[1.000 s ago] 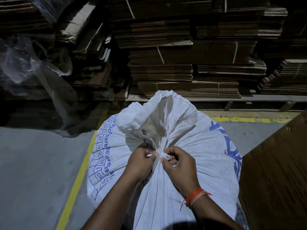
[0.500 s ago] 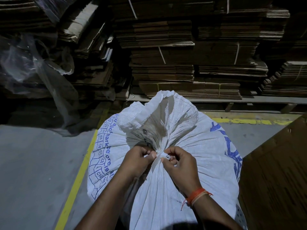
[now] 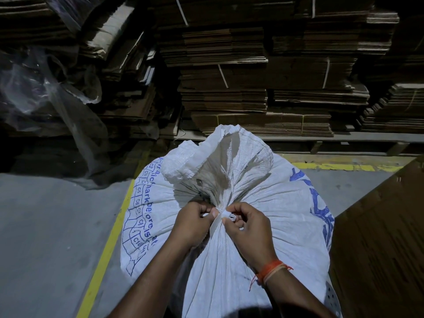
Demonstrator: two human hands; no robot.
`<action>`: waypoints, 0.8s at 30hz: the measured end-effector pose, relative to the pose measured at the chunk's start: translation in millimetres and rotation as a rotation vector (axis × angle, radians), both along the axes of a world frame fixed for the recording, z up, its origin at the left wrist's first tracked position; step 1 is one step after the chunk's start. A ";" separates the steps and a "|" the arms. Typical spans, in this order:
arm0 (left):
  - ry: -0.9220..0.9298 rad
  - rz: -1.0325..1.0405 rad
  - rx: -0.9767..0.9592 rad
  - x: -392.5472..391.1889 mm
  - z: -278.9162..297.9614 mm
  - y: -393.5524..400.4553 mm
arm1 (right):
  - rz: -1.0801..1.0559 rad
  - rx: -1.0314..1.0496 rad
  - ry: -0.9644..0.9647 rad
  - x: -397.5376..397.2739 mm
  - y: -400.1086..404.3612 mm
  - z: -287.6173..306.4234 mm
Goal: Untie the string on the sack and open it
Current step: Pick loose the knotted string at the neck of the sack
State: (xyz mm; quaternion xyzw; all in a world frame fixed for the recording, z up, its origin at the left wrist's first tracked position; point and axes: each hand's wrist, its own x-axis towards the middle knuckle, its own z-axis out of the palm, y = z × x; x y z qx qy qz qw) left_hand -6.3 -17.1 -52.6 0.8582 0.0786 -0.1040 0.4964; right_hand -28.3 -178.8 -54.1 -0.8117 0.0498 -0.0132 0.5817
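Note:
A full white woven sack (image 3: pixel 275 203) with blue print stands on the floor in front of me. Its neck is gathered and bound by a white string (image 3: pixel 223 214), and the loose mouth flares open above the knot. My left hand (image 3: pixel 192 223) pinches the string from the left side of the knot. My right hand (image 3: pixel 247 228), with an orange thread band on the wrist, pinches a loop of the same string from the right. Both hands touch the neck of the sack.
Tall stacks of flattened cardboard (image 3: pixel 263 76) on a pallet fill the back. Crumpled clear plastic sheeting (image 3: pixel 46 92) hangs at the left. A yellow floor line (image 3: pixel 107 244) runs beside the sack. A brown cardboard sheet (image 3: pixel 385 237) stands at the right.
Both hands stay at the knot with only slight finger shifts. The string remains tied around the neck.

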 end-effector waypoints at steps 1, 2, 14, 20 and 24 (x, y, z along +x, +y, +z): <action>0.009 0.008 -0.003 -0.3 0.2 -0.6 | 0.002 0.002 0.001 -0.2 0.1 0.6; 0.014 0.017 -0.009 -0.6 1.1 -1.4 | 0.002 0.003 0.001 -0.2 0.1 1.0; 0.117 0.000 -0.129 -0.5 7.4 14.1 | 0.002 -0.026 -0.005 -0.9 0.4 3.9; 0.095 -0.021 -0.098 -1.0 10.4 13.8 | 0.000 -0.017 -0.007 -1.0 -0.5 4.0; 0.058 -0.056 0.001 -0.9 11.8 8.9 | 0.002 -0.019 -0.007 -0.8 -0.2 3.9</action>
